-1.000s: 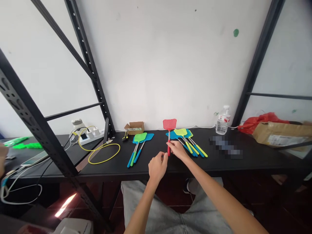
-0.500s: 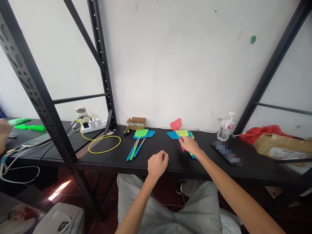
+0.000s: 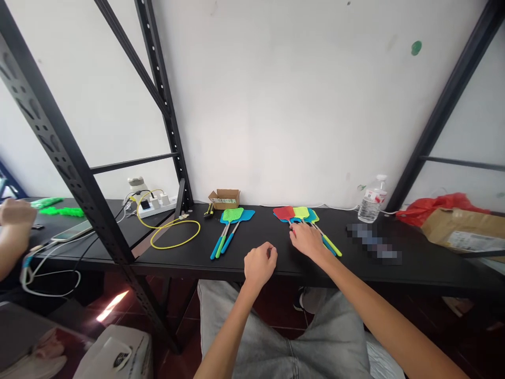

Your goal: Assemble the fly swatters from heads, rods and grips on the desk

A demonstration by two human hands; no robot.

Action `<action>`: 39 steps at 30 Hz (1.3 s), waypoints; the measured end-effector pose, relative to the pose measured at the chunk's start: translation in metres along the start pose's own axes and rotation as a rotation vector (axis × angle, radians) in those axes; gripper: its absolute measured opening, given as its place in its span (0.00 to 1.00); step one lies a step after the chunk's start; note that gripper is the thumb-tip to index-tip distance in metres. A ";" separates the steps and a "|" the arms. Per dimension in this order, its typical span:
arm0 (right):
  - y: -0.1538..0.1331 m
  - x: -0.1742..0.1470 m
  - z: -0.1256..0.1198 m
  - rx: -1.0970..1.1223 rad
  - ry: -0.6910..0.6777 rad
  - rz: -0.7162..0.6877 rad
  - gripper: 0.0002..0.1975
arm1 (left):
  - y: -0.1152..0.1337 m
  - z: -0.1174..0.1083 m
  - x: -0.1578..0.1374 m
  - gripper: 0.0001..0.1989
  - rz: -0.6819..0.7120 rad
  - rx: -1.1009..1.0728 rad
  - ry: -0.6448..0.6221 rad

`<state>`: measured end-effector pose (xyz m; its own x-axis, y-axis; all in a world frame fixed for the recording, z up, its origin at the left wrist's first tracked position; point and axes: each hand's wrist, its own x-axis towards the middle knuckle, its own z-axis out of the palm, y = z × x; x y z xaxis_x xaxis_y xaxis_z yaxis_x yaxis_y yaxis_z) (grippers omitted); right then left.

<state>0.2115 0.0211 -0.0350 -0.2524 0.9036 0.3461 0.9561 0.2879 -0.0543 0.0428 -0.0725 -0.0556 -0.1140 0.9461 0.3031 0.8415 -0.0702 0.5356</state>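
My right hand (image 3: 307, 241) is closed around the handle of a red fly swatter (image 3: 284, 212), whose head lies flat over a blue one. Beside it, a yellow-green fly swatter (image 3: 301, 212) and blue fly swatters (image 3: 311, 215) overlap in a fan, partly hidden by that hand. My left hand (image 3: 259, 263) is curled above the table's front edge, with nothing visible in it. To its left lies a second group: a green fly swatter (image 3: 232, 214) on top of blue fly swatters (image 3: 248, 215), handles toward me.
A small open cardboard box (image 3: 224, 199) stands near the wall. At left are a yellow cable (image 3: 175, 247) and a power strip (image 3: 158, 206). A water bottle (image 3: 371, 201), a blurred-out phone (image 3: 373, 243) and a brown package (image 3: 460, 231) lie right. Another person's hand (image 3: 18, 212) shows far left.
The red fly swatter's head, raised before, has come down onto the right group. The handles in that group now fan further right. My left hand stays curled; the view has shifted slightly.
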 end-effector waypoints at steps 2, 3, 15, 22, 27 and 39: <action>-0.012 -0.005 0.006 0.043 -0.003 -0.047 0.14 | -0.001 0.001 0.000 0.15 0.019 0.004 0.007; -0.017 -0.008 0.010 0.061 -0.013 -0.065 0.14 | -0.002 0.002 0.000 0.15 0.030 0.006 0.011; -0.030 -0.018 0.028 0.188 -0.002 -0.028 0.15 | -0.034 -0.034 0.043 0.13 0.035 0.389 0.211; -0.029 -0.019 0.027 0.213 0.012 -0.038 0.15 | -0.070 -0.049 0.074 0.17 -0.159 0.659 0.119; -0.028 -0.019 0.028 0.219 0.030 -0.046 0.15 | -0.066 -0.036 0.073 0.14 -0.080 0.689 0.105; -0.017 0.000 0.031 0.997 0.171 0.021 0.21 | -0.020 -0.002 0.054 0.14 0.158 0.101 0.046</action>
<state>0.1909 0.0261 -0.0634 -0.1373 0.8766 0.4612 0.3798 0.4766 -0.7929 0.0190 -0.0210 -0.0489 0.0017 0.9104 0.4136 0.8995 -0.1822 0.3972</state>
